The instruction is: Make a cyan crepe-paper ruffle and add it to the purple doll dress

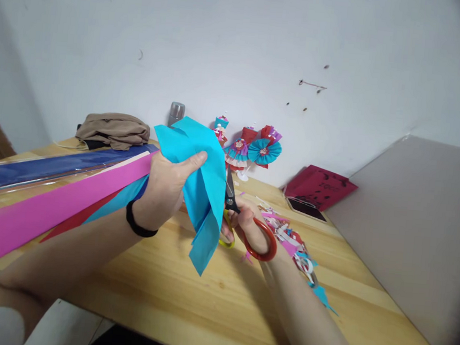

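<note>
My left hand (168,180) is closed on a folded piece of turquoise paper (203,173), its thumb pressed flat on top. The paper hangs in loose layers above the table. In my right hand (251,225) is a pair of scissors (264,241) with red and yellow handle loops and dark blades. The blades point up and away, right at the paper's right edge; whether they are cutting into it I cannot tell. Beneath my left forearm lie long strips: a pink strip (62,201), a red strip (85,214) and a turquoise one.
Paper scraps (288,239) lie along the table's right side. Several paper rosettes (264,151) stand by the wall. At the back are a grey flask (176,112), a brown cloth (115,130), a magenta bag (319,185) and a phone-like device (306,209). A panel (407,220) borders the right.
</note>
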Tool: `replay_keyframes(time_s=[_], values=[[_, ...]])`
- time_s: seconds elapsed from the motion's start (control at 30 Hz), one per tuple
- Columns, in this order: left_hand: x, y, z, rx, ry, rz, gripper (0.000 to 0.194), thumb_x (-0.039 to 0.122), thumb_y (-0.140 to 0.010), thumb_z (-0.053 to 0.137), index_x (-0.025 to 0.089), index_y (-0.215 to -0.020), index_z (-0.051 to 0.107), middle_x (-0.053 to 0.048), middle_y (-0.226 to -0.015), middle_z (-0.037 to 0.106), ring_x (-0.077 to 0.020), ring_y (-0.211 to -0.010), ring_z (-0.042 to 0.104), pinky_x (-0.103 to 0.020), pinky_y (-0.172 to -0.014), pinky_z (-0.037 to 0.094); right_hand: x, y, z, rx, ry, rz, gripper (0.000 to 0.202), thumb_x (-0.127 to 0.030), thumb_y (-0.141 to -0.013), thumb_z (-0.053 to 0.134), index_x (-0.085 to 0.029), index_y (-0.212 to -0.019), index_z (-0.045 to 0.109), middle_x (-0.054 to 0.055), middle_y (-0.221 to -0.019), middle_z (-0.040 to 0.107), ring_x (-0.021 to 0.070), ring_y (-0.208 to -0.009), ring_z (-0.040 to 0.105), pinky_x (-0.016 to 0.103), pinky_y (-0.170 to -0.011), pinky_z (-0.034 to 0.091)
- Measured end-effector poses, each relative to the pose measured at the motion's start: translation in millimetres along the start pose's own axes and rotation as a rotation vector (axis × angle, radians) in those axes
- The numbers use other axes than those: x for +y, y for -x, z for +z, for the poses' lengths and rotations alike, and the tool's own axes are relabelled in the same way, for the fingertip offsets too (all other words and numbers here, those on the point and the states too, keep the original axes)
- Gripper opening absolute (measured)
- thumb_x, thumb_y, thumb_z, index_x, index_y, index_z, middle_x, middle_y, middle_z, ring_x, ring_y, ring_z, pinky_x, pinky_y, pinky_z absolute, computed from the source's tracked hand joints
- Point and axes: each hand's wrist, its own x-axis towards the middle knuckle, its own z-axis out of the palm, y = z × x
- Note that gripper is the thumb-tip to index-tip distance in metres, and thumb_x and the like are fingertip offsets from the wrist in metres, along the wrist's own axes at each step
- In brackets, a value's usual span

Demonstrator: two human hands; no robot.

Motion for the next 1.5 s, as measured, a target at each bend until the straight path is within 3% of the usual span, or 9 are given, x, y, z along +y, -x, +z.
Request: replay_keyframes(time_s=[0.4,0.53,0.83,1.1,1.5], values=[[-1.2,-0.1,0.3,-0.013,0.008,-0.002,0.03,0.029,-0.06,0.088,0.018,-0.078,0.066,-0.004,-0.084,0.071,-0.0234,-0.075,0.07,-0.044,-0.082,0.06,4.8,2.1,0.4,0.048,-0.066,0.046,0.057,-0.075,-0.083,0.056,-0.019,-0.09,0.058,-0.007,-0.054,0.047,0.0052,-0.036,0.036,0.018,-0.036,0.032],[-2.3,-0.8,-1.4,-0.008,-0.008,-0.004,0.031,0.031,-0.06,0.089,0.018,-0.078,0.066,-0.004,-0.082,0.071,-0.0231,-0.074,0.07,-0.043,-0.079,0.061,3.6,2.8,-2.0,0.051,0.006,0.064,0.059,-0.076,-0.082,0.055,-0.018,-0.09,0.058,-0.006,-0.055,0.048,0.005,-0.037,0.037,0.018,-0.036,0.03],[-2.3,-0.9,-1.2,0.028,-0.027,-0.013,0.031,0.031,-0.058,0.09,0.018,-0.07,0.064,-0.005,-0.078,0.07,-0.0285,-0.08,0.072,-0.046,-0.08,0.061,-4.7,4.8,2.4,0.066,0.073,0.093,0.064,-0.08,-0.081,0.052,-0.018,-0.096,0.057,-0.004,-0.062,0.05,0.0073,-0.045,0.041,0.02,-0.041,0.032],[-4.9,-0.8,-3.9,0.013,-0.029,-0.025,0.03,0.033,-0.059,0.091,0.018,-0.073,0.068,-0.004,-0.078,0.072,-0.0244,-0.072,0.071,-0.043,-0.074,0.064,-8.6,0.2,0.8,0.01,0.127,0.019,0.064,-0.08,-0.084,0.047,-0.018,-0.094,0.057,-0.003,-0.065,0.049,0.01,-0.05,0.046,0.023,-0.046,0.038],[-4.4,4.1,0.8,-0.001,0.027,-0.022,0.025,0.027,-0.061,0.09,0.018,-0.072,0.069,-0.003,-0.081,0.072,-0.0243,-0.077,0.072,-0.045,-0.085,0.061,-4.0,-1.5,-0.3,-0.003,0.067,-0.012,0.064,-0.081,-0.084,0.045,-0.018,-0.08,0.054,-0.002,-0.061,0.05,0.0089,-0.046,0.043,0.023,-0.045,0.035]])
